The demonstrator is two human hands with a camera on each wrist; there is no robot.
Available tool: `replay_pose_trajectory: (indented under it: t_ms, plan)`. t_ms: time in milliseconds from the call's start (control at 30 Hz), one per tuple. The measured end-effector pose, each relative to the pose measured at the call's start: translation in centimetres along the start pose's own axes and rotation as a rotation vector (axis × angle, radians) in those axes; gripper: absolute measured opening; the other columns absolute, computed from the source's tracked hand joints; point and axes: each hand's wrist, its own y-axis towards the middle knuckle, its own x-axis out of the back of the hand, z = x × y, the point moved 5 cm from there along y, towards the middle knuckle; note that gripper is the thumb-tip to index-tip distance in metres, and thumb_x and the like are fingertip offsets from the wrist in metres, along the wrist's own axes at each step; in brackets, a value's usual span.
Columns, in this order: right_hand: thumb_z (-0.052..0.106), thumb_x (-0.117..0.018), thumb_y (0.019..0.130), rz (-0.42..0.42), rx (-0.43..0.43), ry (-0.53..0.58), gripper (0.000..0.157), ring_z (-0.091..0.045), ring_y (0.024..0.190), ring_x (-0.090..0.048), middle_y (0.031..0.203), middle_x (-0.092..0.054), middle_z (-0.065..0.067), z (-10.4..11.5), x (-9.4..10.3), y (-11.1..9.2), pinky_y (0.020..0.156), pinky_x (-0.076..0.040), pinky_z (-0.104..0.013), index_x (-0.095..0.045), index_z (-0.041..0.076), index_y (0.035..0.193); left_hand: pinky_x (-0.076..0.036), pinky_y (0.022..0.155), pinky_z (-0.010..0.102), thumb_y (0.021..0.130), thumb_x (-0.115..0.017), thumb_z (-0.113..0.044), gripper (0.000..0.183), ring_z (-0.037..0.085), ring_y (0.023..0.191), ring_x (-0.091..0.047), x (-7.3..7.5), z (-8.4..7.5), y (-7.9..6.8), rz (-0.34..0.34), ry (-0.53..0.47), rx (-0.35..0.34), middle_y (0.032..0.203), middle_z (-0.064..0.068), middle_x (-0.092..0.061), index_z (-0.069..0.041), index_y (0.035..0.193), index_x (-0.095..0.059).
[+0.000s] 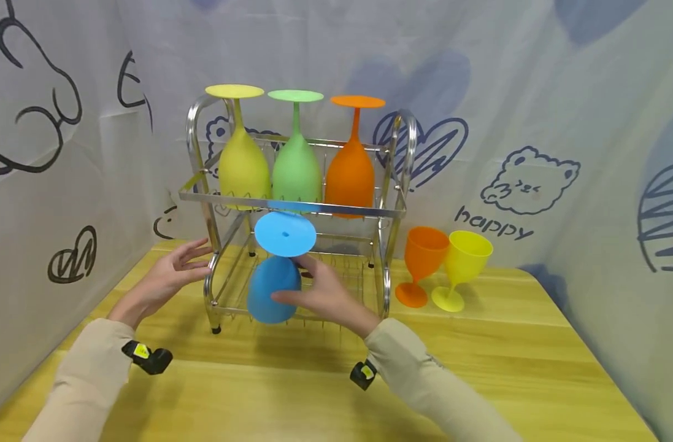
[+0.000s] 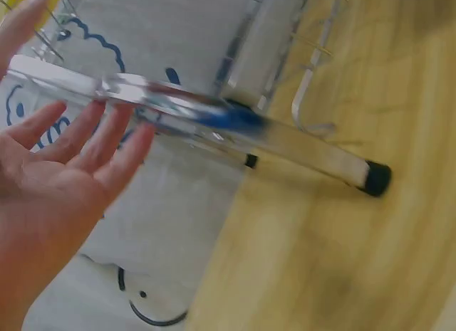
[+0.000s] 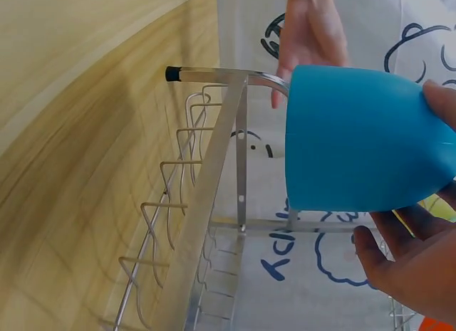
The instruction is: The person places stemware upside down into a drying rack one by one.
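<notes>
My right hand (image 1: 327, 293) grips a blue goblet (image 1: 274, 288) upside down, its round foot uppermost, at the front of the metal rack (image 1: 292, 209). The right wrist view shows the bowl of this blue goblet (image 3: 363, 139) with thumb and fingers around its narrow end, the rim close to the lower shelf. With fingers straight, my left hand (image 1: 173, 276) touches the rack's left side post; in the left wrist view its fingertips meet the chrome tube (image 2: 128, 89). Upside down on the top shelf stand a yellow goblet (image 1: 243, 162), a green goblet (image 1: 296, 162) and an orange goblet (image 1: 349, 172).
To the right of the rack, an orange goblet (image 1: 426, 248) and a yellow goblet (image 1: 467, 261) stand upright on the wooden table (image 1: 507, 362). A printed cloth (image 1: 535, 92) hangs behind the rack and at the sides. The lower shelf is a wire basket (image 1: 342, 276).
</notes>
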Motion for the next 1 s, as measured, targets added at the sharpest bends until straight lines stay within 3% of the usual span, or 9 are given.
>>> replay_pose_trajectory:
  t_ms: [100, 200, 267, 367, 500, 800, 1000]
  plan:
    - [0.018, -0.079, 0.082, -0.016, 0.024, 0.005, 0.073, -0.026, 0.127, -0.048, 0.143, -0.048, -0.009, 0.0, -0.3, 0.4, 0.1, -0.045, -0.042, -0.042, 0.008, 0.144, -0.048, 0.094, 0.023, 0.099, -0.057, -0.015, 0.073, 0.014, 0.115, -0.056, -0.1, 0.9, -0.2, 0.017, -0.012, 0.021, 0.149, 0.031, -0.024, 0.001, 0.153, -0.011]
    - [0.019, -0.079, 0.082, -0.026, 0.025, 0.002, 0.074, -0.025, 0.128, -0.047, 0.144, -0.047, -0.007, -0.3, -0.5, 0.8, 0.101, -0.044, -0.043, -0.042, 0.009, 0.145, -0.049, 0.091, 0.023, 0.098, -0.058, -0.014, 0.071, 0.007, 0.103, -0.062, -0.3, 1.7, -0.2, 0.013, -0.013, 0.053, 0.14, 0.034, -0.037, 0.005, 0.151, -0.016]
    - [0.021, -0.079, 0.082, -0.032, 0.012, 0.002, 0.074, -0.024, 0.129, -0.046, 0.144, -0.047, -0.007, -0.6, -0.7, 1.1, 0.102, -0.043, -0.045, -0.042, 0.01, 0.145, -0.05, 0.09, 0.022, 0.097, -0.06, -0.014, 0.07, 0.009, 0.1, -0.063, -0.4, 2.2, -0.3, -0.001, 0.006, 0.069, 0.129, 0.029, -0.05, 0.005, 0.15, -0.02]
    - [0.022, -0.079, 0.082, -0.037, -0.01, 0.005, 0.075, -0.025, 0.129, -0.046, 0.145, -0.046, -0.006, -0.9, -1.0, 1.5, 0.103, -0.042, -0.048, -0.042, 0.011, 0.145, -0.05, 0.087, 0.019, 0.096, -0.062, -0.012, 0.068, 0.009, 0.097, -0.063, -0.2, 2.7, -0.4, -0.043, 0.018, 0.072, 0.112, 0.011, -0.063, 0.006, 0.149, -0.024]
    - [0.022, -0.08, 0.082, -0.05, -0.026, 0.007, 0.075, -0.025, 0.129, -0.046, 0.145, -0.046, -0.005, -1.2, -1.3, 2.0, 0.101, -0.043, -0.049, -0.042, 0.011, 0.145, -0.05, 0.084, 0.017, 0.094, -0.064, -0.012, 0.067, 0.005, 0.092, -0.062, 0.0, 3.0, -0.6, -0.096, 0.007, 0.07, 0.101, -0.007, -0.064, 0.007, 0.148, -0.027]
    - [0.019, -0.081, 0.08, -0.102, -0.01, -0.057, 0.07, -0.024, 0.128, -0.048, 0.14, -0.051, -0.009, -1.8, -2.0, 3.4, 0.101, -0.044, -0.045, -0.047, 0.005, 0.14, -0.048, 0.085, 0.014, 0.096, -0.062, -0.014, 0.065, 0.003, 0.093, -0.062, -0.6, 3.6, -0.9, -0.144, -0.057, 0.077, 0.101, -0.012, -0.063, 0.009, 0.146, -0.028]
    - [0.021, -0.08, 0.081, -0.094, 0.012, -0.089, 0.074, -0.024, 0.129, -0.047, 0.142, -0.049, -0.008, -2.4, -2.7, 4.3, 0.101, -0.044, -0.043, -0.044, 0.008, 0.144, -0.05, 0.084, 0.015, 0.097, -0.059, -0.012, 0.043, 0.002, 0.092, -0.061, -0.9, 4.1, -1.1, -0.166, -0.087, 0.084, 0.1, -0.011, -0.064, 0.014, 0.128, -0.046]
